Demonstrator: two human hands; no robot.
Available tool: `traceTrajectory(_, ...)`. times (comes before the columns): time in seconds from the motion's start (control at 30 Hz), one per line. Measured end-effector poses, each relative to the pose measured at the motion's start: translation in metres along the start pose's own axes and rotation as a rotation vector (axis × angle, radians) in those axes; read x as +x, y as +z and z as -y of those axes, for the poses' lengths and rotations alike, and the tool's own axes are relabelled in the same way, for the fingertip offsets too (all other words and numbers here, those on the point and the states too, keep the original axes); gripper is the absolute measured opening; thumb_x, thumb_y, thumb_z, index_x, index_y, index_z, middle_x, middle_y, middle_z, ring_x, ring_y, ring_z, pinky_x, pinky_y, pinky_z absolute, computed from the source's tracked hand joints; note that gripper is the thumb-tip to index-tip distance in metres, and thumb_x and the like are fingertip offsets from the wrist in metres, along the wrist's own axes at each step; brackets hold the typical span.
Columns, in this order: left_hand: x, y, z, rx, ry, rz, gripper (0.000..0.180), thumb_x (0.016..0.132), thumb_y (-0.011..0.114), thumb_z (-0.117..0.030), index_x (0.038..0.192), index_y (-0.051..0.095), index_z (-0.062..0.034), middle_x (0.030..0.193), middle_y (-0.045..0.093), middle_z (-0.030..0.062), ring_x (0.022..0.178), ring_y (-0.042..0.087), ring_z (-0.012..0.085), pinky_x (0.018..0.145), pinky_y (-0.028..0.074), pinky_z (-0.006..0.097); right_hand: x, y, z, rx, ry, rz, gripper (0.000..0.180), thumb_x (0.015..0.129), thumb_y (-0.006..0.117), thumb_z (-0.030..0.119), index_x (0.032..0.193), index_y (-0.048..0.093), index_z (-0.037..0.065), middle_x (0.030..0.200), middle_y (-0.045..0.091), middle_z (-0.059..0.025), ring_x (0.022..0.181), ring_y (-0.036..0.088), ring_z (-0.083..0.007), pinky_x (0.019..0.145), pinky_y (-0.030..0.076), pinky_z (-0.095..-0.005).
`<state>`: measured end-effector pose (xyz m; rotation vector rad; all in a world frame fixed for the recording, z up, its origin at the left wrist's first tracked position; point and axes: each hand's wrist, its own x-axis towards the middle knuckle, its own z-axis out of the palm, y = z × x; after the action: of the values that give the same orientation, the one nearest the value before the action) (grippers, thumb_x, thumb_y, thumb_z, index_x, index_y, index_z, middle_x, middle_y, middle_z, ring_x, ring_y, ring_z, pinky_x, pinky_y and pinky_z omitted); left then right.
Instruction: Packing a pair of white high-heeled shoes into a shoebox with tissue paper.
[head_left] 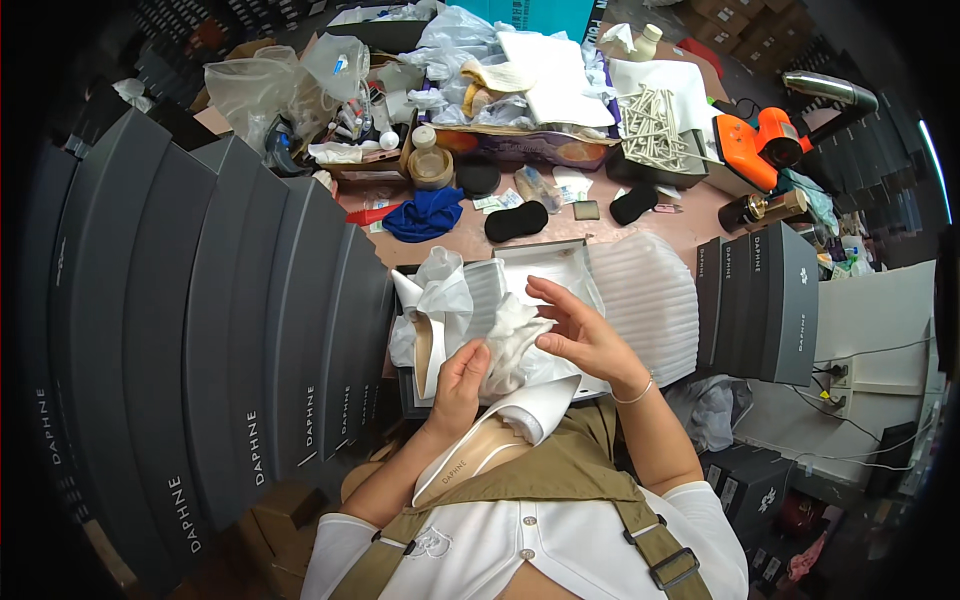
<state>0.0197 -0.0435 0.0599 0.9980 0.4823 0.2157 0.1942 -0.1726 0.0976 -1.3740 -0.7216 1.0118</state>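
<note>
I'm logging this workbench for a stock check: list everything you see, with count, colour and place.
Shoes: two, white, lap and open shoebox
Crumpled wrapping: one wad, white, at the hands
Open shoebox: one, white inside, beyond hands
Ribbed foam: count unclear, white, right of shoebox
Closed shoeboxes: many, dark grey, left and right
Cloth: one, blue, mid-table
Rounded pads: three, black, mid-table
Sticks: many, white, back right
Tool: one, orange and black, right
Carton: one, purple, back centre
Smaller clutter: uncountable, mixed, tabletop
Left hand: one, bare, holding wrapping
Right hand: one, bare, beside wrapping
</note>
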Motion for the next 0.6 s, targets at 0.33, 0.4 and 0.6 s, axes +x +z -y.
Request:
traceTrajectory(0.33,-0.008,0.012,-0.008,0.254,-0.016,0.017,0.044,0.087,0.070,-0.014,0.125,0.052,-0.0007,0.101,0.063,0.0065,0.089,0.059,0.0112,0.081,0.047,0.025,0.002,-0.011,0.001,-0.235,-0.167,-0.173,0.015,0.093,0.060,0.016,0.096,0.060,0.001,0.088,0.061,-0.0029,0.083,0.056,-0.0125,0.072,0.047,-0.0279)
traceTrajectory(0.4,-0.008,0.010,-0.004,0.438,-0.009,0.028,0.050,0.085,0.071,-0.013,0.129,0.050,-0.0021,0.102,0.063,0.0091,0.094,0.061,0.0159,0.085,0.047,0.028,-0.001,-0.014,0.002,0.044,-0.005,-0.097,0.018,0.096,0.057,0.019,0.095,0.060,0.002,0.084,0.059,0.0004,0.081,0.053,-0.0090,0.071,0.047,-0.0266)
traceTrajectory(0.6,-0.003,0.016,-0.011,0.609,0.255,0.060,0.055,0.083,0.071,-0.010,0.132,0.048,-0.0026,0.118,0.057,0.0106,0.115,0.052,0.0209,0.103,0.037,0.034,-0.005,0.007,-0.006,0.181,0.153,0.015,0.023,0.099,0.055,0.025,0.095,0.057,0.003,0.082,0.057,0.0019,0.073,0.052,-0.0038,0.065,0.047,-0.0201)
